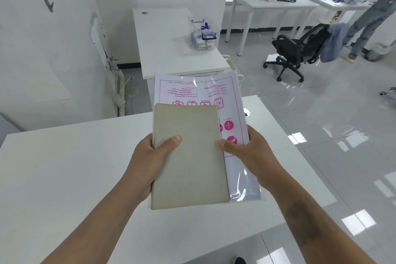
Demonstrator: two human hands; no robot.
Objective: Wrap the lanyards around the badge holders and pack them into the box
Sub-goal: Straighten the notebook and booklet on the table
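Left hand (150, 156) and right hand (246, 152) both grip grey card (188, 156) stacked on plastic bag (199, 90) with pink print, thumbs on top, held above white table (64, 167). Clear box (204, 33) on far desk (167, 49), blue lanyard (205, 26) apparently inside.

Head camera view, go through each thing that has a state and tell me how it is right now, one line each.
Grey card sheet: held up over the white table, lying on the plastic bag.
Plastic bag: flat, printed in pink, held under the sheet.
Left hand: grips the sheet's left edge.
Right hand: grips the bag and sheet.
Clear storage box: open, on the far desk.
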